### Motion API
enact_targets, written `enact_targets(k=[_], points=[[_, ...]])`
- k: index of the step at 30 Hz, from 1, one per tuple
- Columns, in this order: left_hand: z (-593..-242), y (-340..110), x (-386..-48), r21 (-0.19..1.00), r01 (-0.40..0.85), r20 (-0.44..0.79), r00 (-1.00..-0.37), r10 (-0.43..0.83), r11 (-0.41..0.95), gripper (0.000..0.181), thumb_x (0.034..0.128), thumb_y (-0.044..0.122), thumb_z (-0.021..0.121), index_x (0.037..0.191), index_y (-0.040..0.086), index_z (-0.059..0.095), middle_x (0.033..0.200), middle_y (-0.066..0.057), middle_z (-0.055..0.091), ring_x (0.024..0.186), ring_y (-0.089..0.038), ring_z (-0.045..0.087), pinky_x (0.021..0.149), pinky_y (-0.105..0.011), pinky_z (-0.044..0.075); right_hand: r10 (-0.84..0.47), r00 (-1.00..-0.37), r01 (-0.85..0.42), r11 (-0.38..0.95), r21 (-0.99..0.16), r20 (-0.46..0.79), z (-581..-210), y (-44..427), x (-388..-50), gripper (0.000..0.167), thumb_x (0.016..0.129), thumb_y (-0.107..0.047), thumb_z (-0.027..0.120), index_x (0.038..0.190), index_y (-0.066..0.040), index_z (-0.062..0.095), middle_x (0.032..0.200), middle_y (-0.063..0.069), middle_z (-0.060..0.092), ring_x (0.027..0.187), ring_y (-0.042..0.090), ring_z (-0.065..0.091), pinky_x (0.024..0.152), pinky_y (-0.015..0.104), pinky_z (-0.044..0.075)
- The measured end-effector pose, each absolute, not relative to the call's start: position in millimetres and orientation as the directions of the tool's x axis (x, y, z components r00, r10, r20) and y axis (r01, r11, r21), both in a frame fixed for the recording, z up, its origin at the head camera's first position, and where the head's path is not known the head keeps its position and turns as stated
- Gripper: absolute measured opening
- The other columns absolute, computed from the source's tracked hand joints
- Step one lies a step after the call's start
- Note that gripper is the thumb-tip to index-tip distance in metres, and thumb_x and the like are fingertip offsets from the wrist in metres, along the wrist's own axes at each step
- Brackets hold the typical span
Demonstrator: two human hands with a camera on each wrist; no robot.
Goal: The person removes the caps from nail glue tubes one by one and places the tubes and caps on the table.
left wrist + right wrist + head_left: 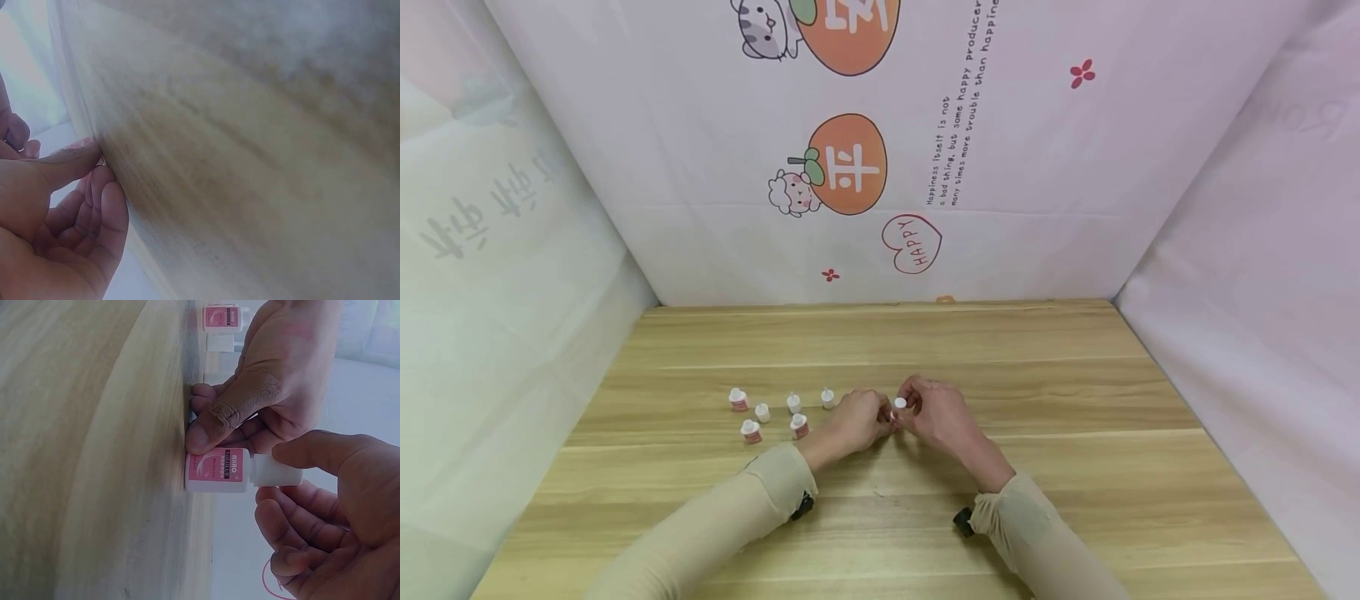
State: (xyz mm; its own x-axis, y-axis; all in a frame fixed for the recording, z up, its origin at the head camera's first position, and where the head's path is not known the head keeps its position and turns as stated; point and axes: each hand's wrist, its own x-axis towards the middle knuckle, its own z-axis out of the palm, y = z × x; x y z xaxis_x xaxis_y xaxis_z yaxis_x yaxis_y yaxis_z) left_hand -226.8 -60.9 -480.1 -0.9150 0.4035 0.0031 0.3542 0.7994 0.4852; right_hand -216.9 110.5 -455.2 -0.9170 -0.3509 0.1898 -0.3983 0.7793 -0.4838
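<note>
Between both hands stands a small white glue bottle (217,478) with a pink label, upright on the table. My left hand (859,417) holds its body low down, the thumb (201,439) on the label side in the right wrist view. With thumb and fingers, my right hand (942,412) pinches the white cap (275,471) at the bottle's top. The cap sits on the neck; how tightly cannot be seen. In the left wrist view the left hand (69,219) has curled fingers and largely hides the bottle.
Left of the left hand stand three similar bottles (799,427) with pink labels. Among them are three small white caps (793,403) with thin tips. The wood-grain table (1045,500) meets a printed white cloth (1030,250) at the back, and white cloth walls rise on both sides.
</note>
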Motion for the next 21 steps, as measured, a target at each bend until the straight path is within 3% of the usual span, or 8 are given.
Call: enact_targets(k=[21], points=[[-483.2,-61.3,-227.8,0.494,0.362,0.013,-0.912,0.41,0.79,0.008,0.0861,0.022,0.078,0.086,0.016,0.072,0.077,0.006,0.07,0.069,-0.007,0.059,0.068,-0.026,0.049,-0.319,-0.932,-0.363,0.784,-0.504,0.174,-456.3,110.4,-217.0,0.02,0.083,-0.026,0.081,0.092,-0.018,0.064,0.08,-0.007,0.066,0.073,0.008,0.057,0.071,0.029,0.047]])
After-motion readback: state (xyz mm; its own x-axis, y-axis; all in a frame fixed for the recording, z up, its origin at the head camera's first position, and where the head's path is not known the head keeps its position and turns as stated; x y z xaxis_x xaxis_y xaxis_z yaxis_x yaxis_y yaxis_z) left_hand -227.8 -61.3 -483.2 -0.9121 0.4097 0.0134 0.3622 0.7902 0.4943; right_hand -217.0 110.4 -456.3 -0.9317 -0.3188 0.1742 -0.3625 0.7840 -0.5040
